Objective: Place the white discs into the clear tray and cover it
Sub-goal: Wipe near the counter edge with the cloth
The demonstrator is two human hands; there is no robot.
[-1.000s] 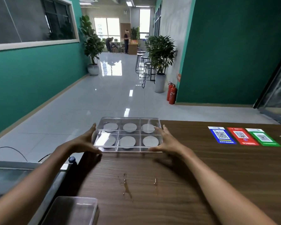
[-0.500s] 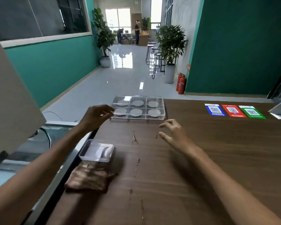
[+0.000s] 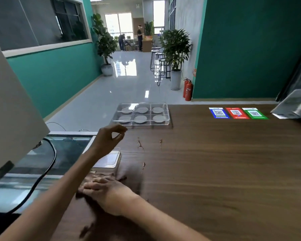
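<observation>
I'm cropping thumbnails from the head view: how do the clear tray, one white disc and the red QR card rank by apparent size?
1. clear tray, largest by far.
2. and 3. red QR card and a white disc: too close to rank.

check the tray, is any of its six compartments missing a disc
No, the clear tray shows a white disc in each of its six compartments.

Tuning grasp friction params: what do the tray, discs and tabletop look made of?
Clear tray: looks like rigid transparent plastic, glossy; the discs show through it, and highlights sit on its edges.
White discs: matte, flat; material unclear.
Tabletop: dark wood-grain, probably laminate, slight sheen.
</observation>
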